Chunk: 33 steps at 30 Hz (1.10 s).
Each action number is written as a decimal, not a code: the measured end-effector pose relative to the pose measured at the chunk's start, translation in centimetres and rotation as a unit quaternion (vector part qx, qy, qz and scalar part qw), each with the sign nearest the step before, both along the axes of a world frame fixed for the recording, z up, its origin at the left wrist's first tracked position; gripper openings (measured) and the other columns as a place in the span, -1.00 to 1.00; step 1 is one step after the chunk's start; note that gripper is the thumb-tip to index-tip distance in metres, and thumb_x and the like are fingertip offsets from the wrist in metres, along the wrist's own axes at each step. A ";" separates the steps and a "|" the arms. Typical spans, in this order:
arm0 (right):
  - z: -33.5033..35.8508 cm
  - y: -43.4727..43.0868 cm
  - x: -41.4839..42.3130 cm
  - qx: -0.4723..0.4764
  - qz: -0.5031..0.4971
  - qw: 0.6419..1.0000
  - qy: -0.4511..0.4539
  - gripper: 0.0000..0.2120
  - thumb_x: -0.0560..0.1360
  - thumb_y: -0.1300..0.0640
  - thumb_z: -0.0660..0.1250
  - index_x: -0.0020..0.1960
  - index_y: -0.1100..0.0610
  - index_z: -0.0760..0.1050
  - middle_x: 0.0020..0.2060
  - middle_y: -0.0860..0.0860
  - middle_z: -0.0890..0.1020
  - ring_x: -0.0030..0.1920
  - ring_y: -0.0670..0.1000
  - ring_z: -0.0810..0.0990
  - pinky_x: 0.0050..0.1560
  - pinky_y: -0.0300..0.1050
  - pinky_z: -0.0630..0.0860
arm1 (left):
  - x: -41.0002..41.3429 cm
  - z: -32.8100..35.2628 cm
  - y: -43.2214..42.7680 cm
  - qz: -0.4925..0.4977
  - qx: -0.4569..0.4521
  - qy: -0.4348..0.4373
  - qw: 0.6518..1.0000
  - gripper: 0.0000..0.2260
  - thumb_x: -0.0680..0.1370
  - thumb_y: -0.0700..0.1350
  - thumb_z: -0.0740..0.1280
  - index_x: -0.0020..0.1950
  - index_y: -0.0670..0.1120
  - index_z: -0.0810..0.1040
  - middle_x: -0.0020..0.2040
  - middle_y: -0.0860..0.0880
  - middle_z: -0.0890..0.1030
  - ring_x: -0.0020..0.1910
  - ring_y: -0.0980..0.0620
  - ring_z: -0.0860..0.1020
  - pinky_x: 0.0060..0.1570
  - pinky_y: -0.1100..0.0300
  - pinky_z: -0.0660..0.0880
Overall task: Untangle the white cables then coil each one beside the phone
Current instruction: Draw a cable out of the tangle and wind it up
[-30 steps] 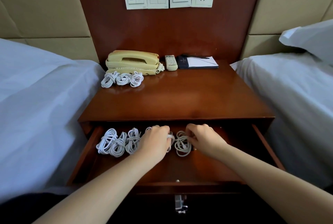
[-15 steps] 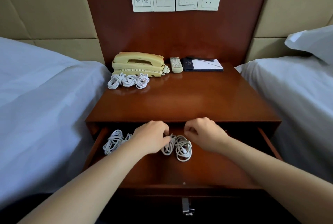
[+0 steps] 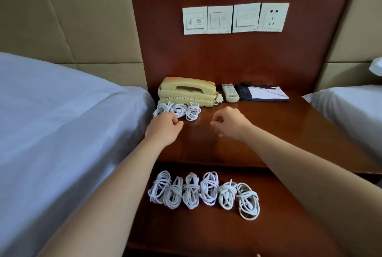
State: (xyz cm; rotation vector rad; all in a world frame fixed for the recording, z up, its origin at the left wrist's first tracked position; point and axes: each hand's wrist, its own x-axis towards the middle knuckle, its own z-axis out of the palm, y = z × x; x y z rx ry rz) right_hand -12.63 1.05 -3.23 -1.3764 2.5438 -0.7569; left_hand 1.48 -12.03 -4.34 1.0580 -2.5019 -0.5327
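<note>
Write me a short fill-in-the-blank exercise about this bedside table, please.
1. The open drawer holds ___ coiled white cables.
2. Right in front of the phone lie ___ finished coils.
3. The remote lies between the phone and the ___.

Missing words: six; three; notepad.

Three white cable coils [image 3: 177, 110] are counted before the phone [image 3: 187, 89], six coils [image 3: 203, 191] in the drawer [image 3: 206, 234] below; one remote control [image 3: 230, 92], one notepad [image 3: 266, 93].
</note>
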 end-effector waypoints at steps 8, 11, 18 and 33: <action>-1.4 -5.9 -1.5 -0.028 -0.054 0.998 -0.019 -0.69 0.54 0.12 0.26 0.26 0.15 0.44 0.14 0.15 0.55 0.14 0.16 0.50 0.00 -0.12 0.39 | -1.8 -1.7 -4.9 -0.045 -0.116 -0.051 0.991 -0.56 0.61 0.02 0.18 0.48 0.01 0.26 0.52 -0.05 0.12 0.45 -0.13 0.17 0.36 -0.03 0.21; -1.7 -7.5 -1.3 -0.045 -0.059 0.996 -0.039 -0.60 0.55 0.08 0.26 0.36 0.16 0.36 0.19 0.17 0.53 0.19 0.18 0.48 0.07 -0.07 0.41 | -2.9 -2.0 -5.4 -0.052 -0.117 -0.055 0.990 -0.63 0.62 -0.01 0.15 0.43 -0.01 0.33 0.51 -0.03 0.16 0.44 -0.12 0.18 0.34 -0.04 0.22; -1.9 -9.0 -1.4 -0.044 -0.070 0.995 -0.051 -0.66 0.52 0.04 0.30 0.25 0.13 0.40 0.13 0.14 0.55 0.11 0.18 0.52 -0.01 -0.06 0.43 | -3.9 -2.9 -5.3 -0.024 -0.171 -0.040 0.984 -0.76 0.61 -0.02 0.19 0.21 -0.04 0.52 0.49 -0.01 0.19 0.47 -0.03 0.11 0.35 0.03 0.14; -1.8 -1.8 0.3 -0.078 -0.049 0.994 -0.055 -0.87 0.50 0.06 0.34 -0.10 0.07 0.40 -0.22 -0.01 0.51 -0.17 0.06 0.48 -0.27 -0.15 0.34 | -1.7 -2.5 1.1 -0.102 -0.012 0.071 0.992 -0.90 0.58 -0.14 0.26 -0.12 -0.12 0.47 0.39 -0.10 0.31 0.26 -0.02 0.41 0.13 0.27 0.29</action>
